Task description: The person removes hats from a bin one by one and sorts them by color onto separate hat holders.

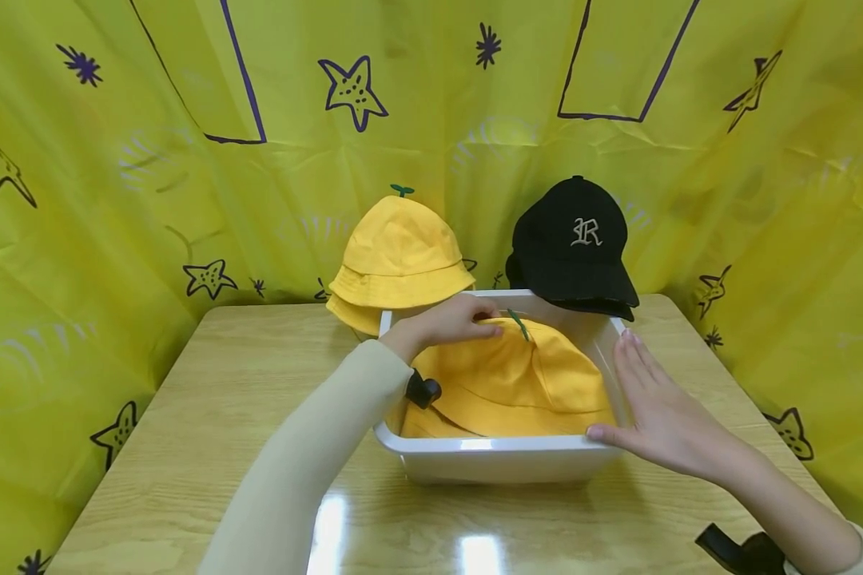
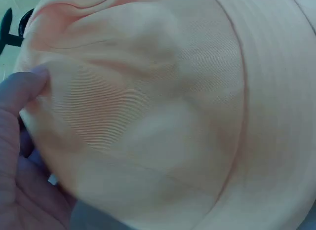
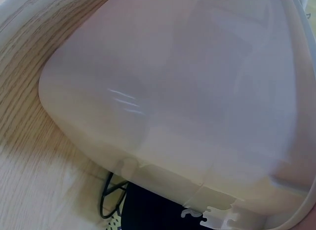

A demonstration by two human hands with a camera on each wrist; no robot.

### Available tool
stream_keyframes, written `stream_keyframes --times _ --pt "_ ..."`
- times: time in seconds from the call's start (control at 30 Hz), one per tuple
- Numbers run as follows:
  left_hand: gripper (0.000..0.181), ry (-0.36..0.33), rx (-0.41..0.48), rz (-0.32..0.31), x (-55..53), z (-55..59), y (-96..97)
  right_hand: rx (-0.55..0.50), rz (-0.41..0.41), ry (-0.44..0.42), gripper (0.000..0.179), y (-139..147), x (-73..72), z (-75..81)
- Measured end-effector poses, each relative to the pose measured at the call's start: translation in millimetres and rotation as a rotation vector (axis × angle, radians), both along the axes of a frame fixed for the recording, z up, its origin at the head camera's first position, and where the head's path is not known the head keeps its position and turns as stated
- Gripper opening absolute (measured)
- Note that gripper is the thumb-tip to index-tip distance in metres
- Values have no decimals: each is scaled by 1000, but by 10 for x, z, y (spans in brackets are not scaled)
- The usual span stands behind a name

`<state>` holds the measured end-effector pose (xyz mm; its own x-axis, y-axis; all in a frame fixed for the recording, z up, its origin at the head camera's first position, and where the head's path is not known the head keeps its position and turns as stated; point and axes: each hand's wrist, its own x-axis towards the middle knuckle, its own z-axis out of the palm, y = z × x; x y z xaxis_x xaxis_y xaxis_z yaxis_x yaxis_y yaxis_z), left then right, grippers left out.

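A white plastic bin [image 1: 503,459] stands on the table, with yellow bucket hats [image 1: 546,371] inside. My left hand [image 1: 449,319] reaches over the bin's left side and pinches the crown of the upper hat, beside its green sprout [image 1: 518,325]. In the left wrist view the thumb lies on the cloth of this hat [image 2: 148,106], and the fingers are partly hidden behind it. My right hand [image 1: 662,415] rests on the bin's right rim, fingers extended and thumb at the front corner. The right wrist view shows mostly the bin's outer wall [image 3: 173,92].
Behind the bin at left sits a stack of yellow bucket hats [image 1: 403,247] with a green sprout on top. Black caps [image 1: 571,239] with a white letter R are stacked behind its right corner. A yellow curtain [image 1: 431,96] surrounds the wooden table [image 1: 273,383].
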<state>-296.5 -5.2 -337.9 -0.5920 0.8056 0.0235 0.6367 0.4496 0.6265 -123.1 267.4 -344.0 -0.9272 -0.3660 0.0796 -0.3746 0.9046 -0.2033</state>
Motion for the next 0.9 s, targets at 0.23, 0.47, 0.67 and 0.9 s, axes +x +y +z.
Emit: stream_keyframes --times 0.23,0.47,0.67,0.9 --pt "14 -27 20 -17 18 22 19 -14 4 17 109 -7 -2 -8" --pt "17 -1 -17 -51 23 46 37 -15 7 22 108 -4 -3 -6" --pt "21 283 -160 -140 78 175 79 -31 -4 -5 107 -10 10 14" --pt "19 398 -375 -145 189 448 134 -58 -11 -7 107 -14 25 26"
